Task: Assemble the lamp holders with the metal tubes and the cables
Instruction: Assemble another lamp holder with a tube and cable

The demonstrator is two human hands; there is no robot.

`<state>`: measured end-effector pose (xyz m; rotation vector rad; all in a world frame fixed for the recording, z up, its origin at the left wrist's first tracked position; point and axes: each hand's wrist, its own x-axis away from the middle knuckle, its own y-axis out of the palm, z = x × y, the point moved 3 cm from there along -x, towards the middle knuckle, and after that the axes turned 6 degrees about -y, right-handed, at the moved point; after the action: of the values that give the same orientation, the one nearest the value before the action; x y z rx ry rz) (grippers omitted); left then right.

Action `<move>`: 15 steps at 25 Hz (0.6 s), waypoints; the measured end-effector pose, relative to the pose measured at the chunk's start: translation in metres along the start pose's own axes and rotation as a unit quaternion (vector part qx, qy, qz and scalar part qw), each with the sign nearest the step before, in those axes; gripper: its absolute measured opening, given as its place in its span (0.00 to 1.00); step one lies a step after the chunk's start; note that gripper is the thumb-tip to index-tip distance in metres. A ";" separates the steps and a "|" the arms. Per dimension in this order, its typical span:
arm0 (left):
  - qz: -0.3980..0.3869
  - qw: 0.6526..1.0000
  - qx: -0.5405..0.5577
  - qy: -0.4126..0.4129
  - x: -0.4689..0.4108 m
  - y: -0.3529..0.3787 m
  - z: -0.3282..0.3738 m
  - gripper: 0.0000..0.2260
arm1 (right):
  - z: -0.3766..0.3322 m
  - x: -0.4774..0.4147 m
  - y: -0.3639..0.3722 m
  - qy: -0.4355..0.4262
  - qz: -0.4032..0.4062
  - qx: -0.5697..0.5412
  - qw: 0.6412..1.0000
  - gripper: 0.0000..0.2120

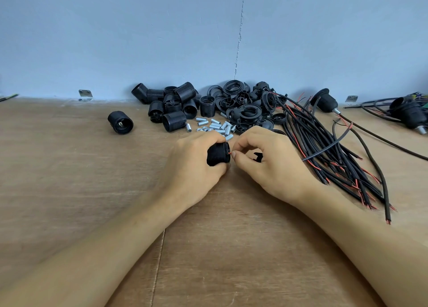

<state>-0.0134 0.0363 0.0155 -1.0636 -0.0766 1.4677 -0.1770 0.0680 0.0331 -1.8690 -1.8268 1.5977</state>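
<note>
My left hand (196,165) grips a black threaded lamp holder body (217,155) lying sideways just above the wooden table (69,179). My right hand (268,165) pinches a thin red wire end (230,153) at the holder's right face, and a black cable (324,150) runs from under this hand to the right. A small black part (257,156) shows inside the right palm. Silver metal tubes (216,127) lie scattered just behind both hands.
A heap of black lamp holder bodies (172,105) and rings and caps (245,105) lies against the blue wall. One holder (120,122) lies apart at the left. A bundle of black and red cables (335,165) fans out at the right. Assembled holders (324,102) lie at the far right.
</note>
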 end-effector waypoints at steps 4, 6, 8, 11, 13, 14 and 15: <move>0.001 1.000 0.000 0.018 0.000 -0.001 0.001 0.11 | 0.002 0.002 0.006 -0.026 0.003 0.007 1.000 0.03; 0.001 1.000 0.003 0.019 0.000 -0.002 0.000 0.12 | 0.003 0.003 0.009 -0.032 -0.003 0.005 0.999 0.03; -0.001 1.000 0.006 0.019 0.000 -0.002 0.000 0.12 | 0.004 0.004 0.010 -0.040 -0.004 0.008 0.999 0.03; -0.002 1.000 -0.002 0.022 0.000 -0.001 0.000 0.12 | 0.003 0.004 0.009 -0.049 -0.005 0.019 0.999 0.02; -0.002 1.000 0.000 0.016 -0.001 0.000 0.000 0.11 | 0.003 0.002 0.007 -0.046 -0.016 0.029 0.998 0.02; -0.005 1.000 0.005 0.013 -0.001 0.000 -0.001 0.12 | 0.003 0.001 0.006 -0.045 -0.025 0.035 0.998 0.02; -0.009 1.000 0.010 0.012 -0.001 -0.001 -0.001 0.12 | 0.002 -0.001 0.005 -0.045 -0.035 0.041 0.997 0.02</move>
<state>-0.0125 0.0347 0.0161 -1.0613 -0.0533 1.4361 -0.1751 0.0651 0.0294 -1.7049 -1.8092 1.7321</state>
